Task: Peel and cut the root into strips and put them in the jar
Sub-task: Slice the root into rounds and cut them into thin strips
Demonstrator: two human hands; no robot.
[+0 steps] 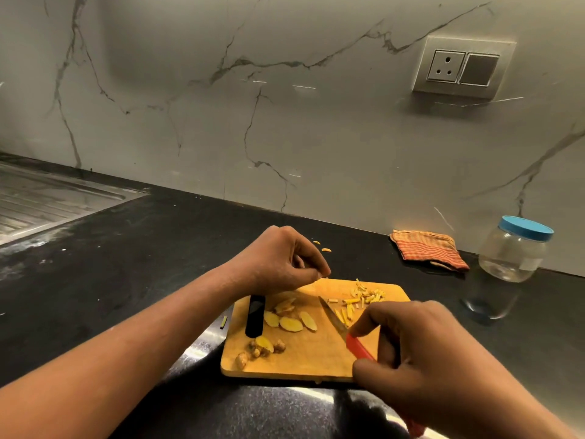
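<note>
On the wooden cutting board [304, 359], the right hand [421, 353] has its grip closed around a red-handled knife [343, 331], blade tip resting among ginger strips [364, 296]. The left hand [278, 261] pinches a small strip [326, 275] above the board's far edge. Ginger slices [289, 321] lie mid-board. The lidded jar [512, 248] stands on the counter [142, 264], well right.

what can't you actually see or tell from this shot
- Head view: what the left hand pinches; its curled fingertips hide it.
- Knife handle's rear end: covered by the right hand.
- Jar: clear, lid on; whether any strips lie inside is too small to tell.
</note>
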